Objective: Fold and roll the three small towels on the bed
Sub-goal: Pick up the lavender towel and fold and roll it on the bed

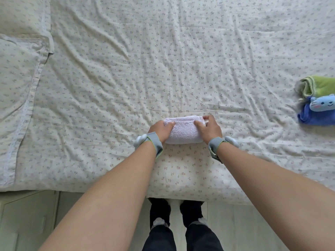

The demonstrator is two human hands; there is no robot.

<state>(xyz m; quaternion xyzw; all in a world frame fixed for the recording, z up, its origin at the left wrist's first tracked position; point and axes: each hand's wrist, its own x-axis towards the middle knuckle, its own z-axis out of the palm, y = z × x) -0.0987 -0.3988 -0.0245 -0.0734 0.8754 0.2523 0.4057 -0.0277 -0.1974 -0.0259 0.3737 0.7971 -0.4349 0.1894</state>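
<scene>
Two hands are curled over a lilac towel (183, 130) near the bed's (163, 60) front edge: the left hand (161, 130) grips its left end, the right hand (208, 130) its right end. Well right of the lilac towel, a green towel (316, 86) and a blue towel (314, 115) with a cat face are seen, touching. Far left of it a pillow (18, 73) lies. No writing can be read.

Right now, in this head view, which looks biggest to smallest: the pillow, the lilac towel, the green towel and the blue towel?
1. Pillow, by far.
2. Lilac towel.
3. Green towel and blue towel: both look alike and are cut off by the frame edge, so I won't rank them.
</scene>
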